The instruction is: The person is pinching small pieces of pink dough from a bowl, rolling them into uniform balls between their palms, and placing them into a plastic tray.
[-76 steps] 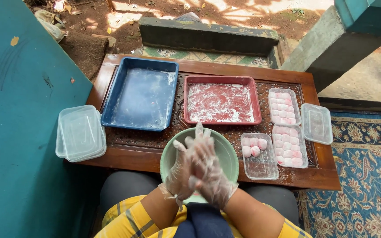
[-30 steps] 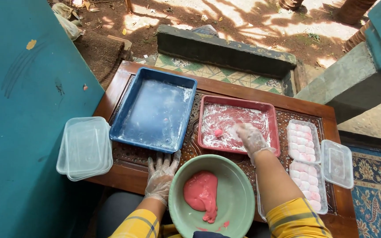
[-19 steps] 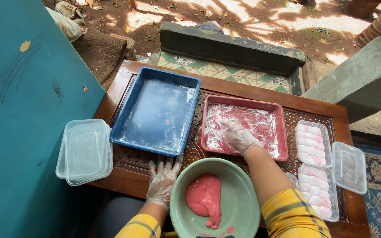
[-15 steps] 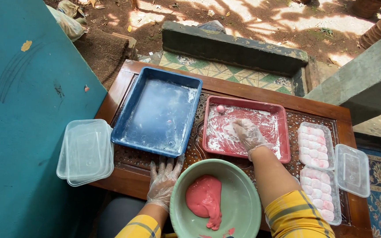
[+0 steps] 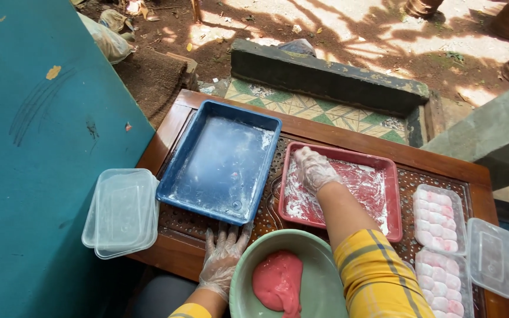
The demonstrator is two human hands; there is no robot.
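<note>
My right hand (image 5: 313, 169), in a clear plastic glove, reaches into the red tray (image 5: 391, 194) and rests on the white flour near its far left corner; whether it holds anything is hidden. My left hand (image 5: 224, 254), also gloved, lies flat with fingers spread on the wooden table (image 5: 178, 250), beside the green bowl (image 5: 316, 246). A lump of pink dough (image 5: 278, 282) sits in the bowl. The blue tray (image 5: 222, 162), dusted with flour, lies left of the red one.
Two clear boxes of pink-white balls (image 5: 438, 219) (image 5: 443, 280) stand at the right with a loose lid (image 5: 491, 257) beside them. Stacked clear boxes (image 5: 122, 211) hang over the table's left edge. A teal wall (image 5: 30, 147) rises on the left.
My right hand slid across the floured red tray toward its far left corner. My left hand stayed flat on the table by the bowl. The camera tilted slightly.
</note>
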